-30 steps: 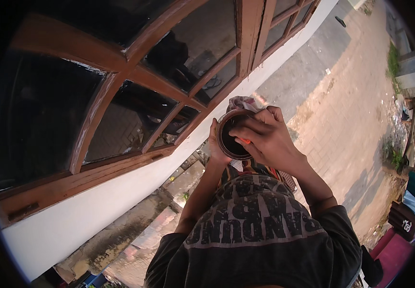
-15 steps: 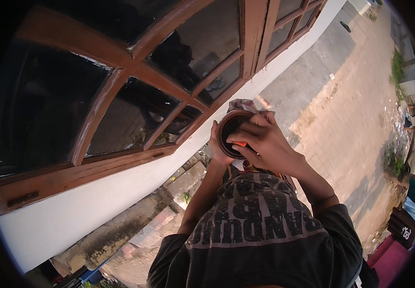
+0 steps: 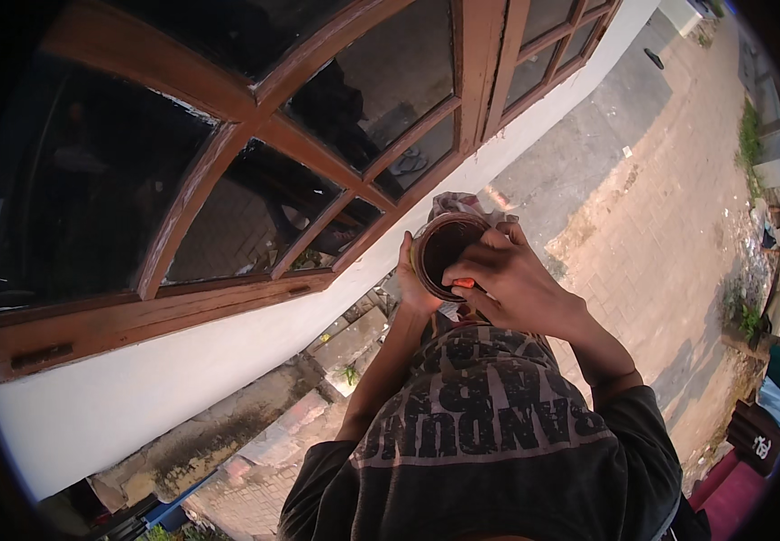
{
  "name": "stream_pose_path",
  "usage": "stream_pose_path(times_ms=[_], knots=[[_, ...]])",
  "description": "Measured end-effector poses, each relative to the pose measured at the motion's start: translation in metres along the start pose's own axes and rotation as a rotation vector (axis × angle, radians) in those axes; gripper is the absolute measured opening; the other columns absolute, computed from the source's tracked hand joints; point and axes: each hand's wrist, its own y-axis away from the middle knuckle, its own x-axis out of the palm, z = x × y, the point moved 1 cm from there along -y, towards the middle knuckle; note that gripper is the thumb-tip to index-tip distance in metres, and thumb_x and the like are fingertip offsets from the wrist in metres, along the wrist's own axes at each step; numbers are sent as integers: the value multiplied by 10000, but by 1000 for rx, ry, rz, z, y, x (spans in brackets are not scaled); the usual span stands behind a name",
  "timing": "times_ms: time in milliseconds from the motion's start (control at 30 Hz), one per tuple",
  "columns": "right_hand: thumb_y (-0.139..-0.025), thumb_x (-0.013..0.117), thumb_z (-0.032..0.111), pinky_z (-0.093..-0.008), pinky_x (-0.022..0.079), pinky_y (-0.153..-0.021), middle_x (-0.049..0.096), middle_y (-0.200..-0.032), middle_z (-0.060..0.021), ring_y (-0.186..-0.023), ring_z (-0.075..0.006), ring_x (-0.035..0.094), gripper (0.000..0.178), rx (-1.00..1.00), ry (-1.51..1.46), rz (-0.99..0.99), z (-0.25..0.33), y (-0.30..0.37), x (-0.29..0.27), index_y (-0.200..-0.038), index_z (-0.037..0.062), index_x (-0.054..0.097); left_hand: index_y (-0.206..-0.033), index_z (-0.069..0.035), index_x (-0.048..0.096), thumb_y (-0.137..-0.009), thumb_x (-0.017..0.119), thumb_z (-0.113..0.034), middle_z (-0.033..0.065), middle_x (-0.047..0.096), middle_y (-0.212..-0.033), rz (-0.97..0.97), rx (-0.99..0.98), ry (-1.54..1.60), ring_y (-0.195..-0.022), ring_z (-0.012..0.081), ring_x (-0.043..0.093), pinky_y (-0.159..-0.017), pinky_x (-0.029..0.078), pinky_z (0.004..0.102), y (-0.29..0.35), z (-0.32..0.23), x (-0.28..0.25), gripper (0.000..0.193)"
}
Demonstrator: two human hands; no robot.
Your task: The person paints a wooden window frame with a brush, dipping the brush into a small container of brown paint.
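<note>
In front of my chest, my left hand (image 3: 419, 293) is wrapped around the left side of a round, open paint can (image 3: 419, 248). The can's rim is smeared brown and its inside looks dark brown. Over its opening, my right hand (image 3: 511, 279) pinches an orange handle (image 3: 465, 282). The working end of that handle is hidden by my fingers and the can. A crumpled, patterned cloth (image 3: 462, 204) shows at the can's far side, next to my right fingers.
A brown wooden window frame (image 3: 295, 149) with dark glass panes and worn paint runs along the left, above a white wall (image 3: 173, 388). Paved ground (image 3: 651, 243) stretches to the right. Dark and pink fabric items (image 3: 728, 482) sit at the lower right.
My right hand has shifted slightly right and down, with the orange handle in its fingers, uncovering more of the can's inside. My left hand keeps its hold on the can.
</note>
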Motion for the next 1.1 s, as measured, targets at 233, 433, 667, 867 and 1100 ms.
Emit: stream_pose_path(times_ms=[233,433,667,867,1100], knots=[[-773,719,99,-447,355,-992,641,-963,-21,-987,-247,533,235,-79,168,-175,-5,-14,2,-1002,146,705,-1418,-62,481,-1040,293,-504,152,528,-1415,23,-5,134,-1308,302,519,-1112,430,457,-1,6,-4,611],[-811,720,139,-451,355,-998,671,-1000,-77,-1021,-256,543,165,20,238,-61,-16,-5,-13,-971,106,701,-1404,-73,506,-1017,263,-596,157,552,-1404,-177,-17,50,-1296,306,537,-1122,427,473,-3,5,-9,695],[-851,761,232,-410,409,-922,635,-835,-90,-867,-269,580,229,58,49,-152,-17,-5,-46,-982,79,652,-1422,-54,495,-982,394,-616,167,539,-1429,-109,0,34,-1335,322,505,-1161,356,491,-9,2,-21,721],[-871,744,264,-410,397,-930,632,-799,-71,-851,-255,582,236,-33,279,-73,-15,-13,-60,-951,73,633,-1324,-52,575,-982,475,-554,142,634,-1308,-255,8,62,-1230,295,590,-1093,428,480,-12,2,-21,615],[-891,719,283,-406,397,-936,629,-795,-65,-860,-234,574,244,-90,457,30,2,-23,-80,-936,63,623,-1314,-54,579,-984,480,-539,132,649,-1283,-245,-1,104,-1204,287,607,-1078,438,476,-16,6,-31,595]])
